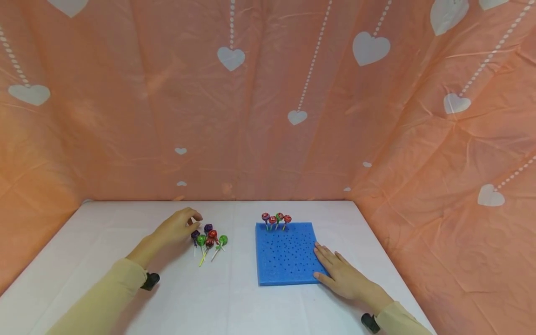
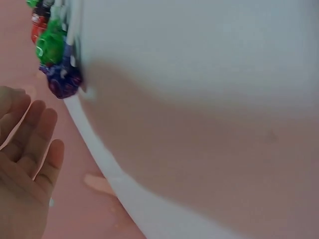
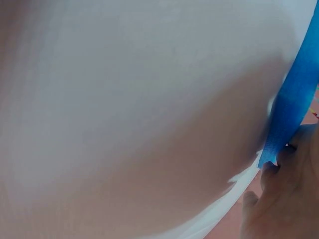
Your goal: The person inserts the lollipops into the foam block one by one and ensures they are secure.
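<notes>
My left hand [image 1: 181, 226] hovers just left of a loose pile of wrapped lollipops [image 1: 209, 243], fingers bent and holding nothing that I can see. The pile has purple, green and red wrappers, with sticks pointing mostly toward me. In the left wrist view, a purple lollipop [image 2: 64, 82] lies nearest the fingers, apart from them. My right hand [image 1: 345, 278] rests with spread, straight fingers on the right edge of a blue foam block [image 1: 268, 274] dotted with small holes. Several lollipops [image 1: 279, 217] stand upright in a row at the block's back left.
A white cloth [image 1: 176, 298] covers the table. Behind it and at both sides hangs a peach-coloured curtain [image 1: 188, 116] printed with pale hearts. The lollipop pile lies left of the foam block, with white cloth between them.
</notes>
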Motion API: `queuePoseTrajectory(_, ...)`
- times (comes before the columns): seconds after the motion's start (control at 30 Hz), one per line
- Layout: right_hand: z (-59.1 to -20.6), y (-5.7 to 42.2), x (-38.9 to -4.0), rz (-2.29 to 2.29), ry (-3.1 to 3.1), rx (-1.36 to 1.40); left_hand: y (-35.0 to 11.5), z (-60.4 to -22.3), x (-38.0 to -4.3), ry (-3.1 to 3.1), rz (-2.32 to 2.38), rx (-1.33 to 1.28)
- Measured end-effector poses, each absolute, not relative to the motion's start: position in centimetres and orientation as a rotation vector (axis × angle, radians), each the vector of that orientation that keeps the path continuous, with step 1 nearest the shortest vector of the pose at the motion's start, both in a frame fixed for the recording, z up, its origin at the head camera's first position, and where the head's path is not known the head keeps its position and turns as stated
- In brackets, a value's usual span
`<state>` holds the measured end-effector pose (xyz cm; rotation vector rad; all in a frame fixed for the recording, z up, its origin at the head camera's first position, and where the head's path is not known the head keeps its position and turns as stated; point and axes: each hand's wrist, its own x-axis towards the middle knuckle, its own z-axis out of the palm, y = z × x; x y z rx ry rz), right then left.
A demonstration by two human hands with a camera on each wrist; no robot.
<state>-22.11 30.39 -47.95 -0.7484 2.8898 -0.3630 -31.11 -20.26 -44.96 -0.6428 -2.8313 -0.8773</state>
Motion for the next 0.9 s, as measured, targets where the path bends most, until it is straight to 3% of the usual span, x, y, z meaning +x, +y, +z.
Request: queuePoseTrajectory(0.9, -47.87, 30.18, -22.03, -0.408, 2.883, -0.749, -21.32, -45.68, -30.47, -2.911, -0.964, -0.776)
